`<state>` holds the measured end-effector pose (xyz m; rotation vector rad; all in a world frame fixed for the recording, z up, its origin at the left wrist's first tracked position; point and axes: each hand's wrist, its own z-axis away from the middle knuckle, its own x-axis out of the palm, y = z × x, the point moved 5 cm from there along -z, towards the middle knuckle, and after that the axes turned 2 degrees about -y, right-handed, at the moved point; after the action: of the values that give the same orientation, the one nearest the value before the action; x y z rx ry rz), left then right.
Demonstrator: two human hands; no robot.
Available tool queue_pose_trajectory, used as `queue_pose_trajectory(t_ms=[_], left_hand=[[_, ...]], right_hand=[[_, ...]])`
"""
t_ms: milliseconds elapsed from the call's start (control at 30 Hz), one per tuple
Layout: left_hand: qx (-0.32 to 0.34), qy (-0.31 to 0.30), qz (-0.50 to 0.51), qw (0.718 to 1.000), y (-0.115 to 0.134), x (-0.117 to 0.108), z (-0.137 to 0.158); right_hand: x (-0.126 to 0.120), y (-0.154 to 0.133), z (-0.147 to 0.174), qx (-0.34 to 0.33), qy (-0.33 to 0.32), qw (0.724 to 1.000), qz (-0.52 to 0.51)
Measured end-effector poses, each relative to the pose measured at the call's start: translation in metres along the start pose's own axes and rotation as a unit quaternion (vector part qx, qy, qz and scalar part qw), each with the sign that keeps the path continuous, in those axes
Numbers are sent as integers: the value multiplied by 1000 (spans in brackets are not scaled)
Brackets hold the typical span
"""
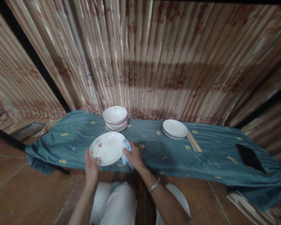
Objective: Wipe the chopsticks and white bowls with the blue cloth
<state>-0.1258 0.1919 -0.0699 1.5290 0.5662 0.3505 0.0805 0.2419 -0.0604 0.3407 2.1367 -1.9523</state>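
Observation:
A white plate (109, 150) with a small floral pattern is held tilted above the front edge of the cloth-covered table. My left hand (91, 167) grips its left rim, thumb on top. At the right rim, my right hand (133, 154) presses a light blue cloth (125, 156) against the plate, the fingers closed around the cloth. Just behind the plate stands a stack of white bowls (115, 115), some with red rims. The fingers under the plate are hidden.
Right of centre lies a small stack of white plates (175, 128), with wooden chopsticks (194, 142) beside it. A black tablet-like object (250, 158) rests at the right end of the green tablecloth (152, 159). Behind hangs a striped curtain (140, 62); black poles (41, 68) stand at the sides.

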Motion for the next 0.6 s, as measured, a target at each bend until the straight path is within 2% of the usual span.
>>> queue_pose_trajectory(t_ms=[133, 267, 433, 600], left_hand=[[39, -4, -3, 999, 20, 1, 19], [59, -24, 29, 998, 39, 18, 36], [82, -68, 53, 993, 61, 61, 58], [59, -123, 90, 987, 61, 113, 71]], right_hand=[[-9, 4, 7, -1, 6, 999, -40], [-36, 5, 14, -10, 22, 997, -79], [-86, 13, 20, -2, 76, 991, -108], [-132, 37, 22, 0, 134, 986, -98]])
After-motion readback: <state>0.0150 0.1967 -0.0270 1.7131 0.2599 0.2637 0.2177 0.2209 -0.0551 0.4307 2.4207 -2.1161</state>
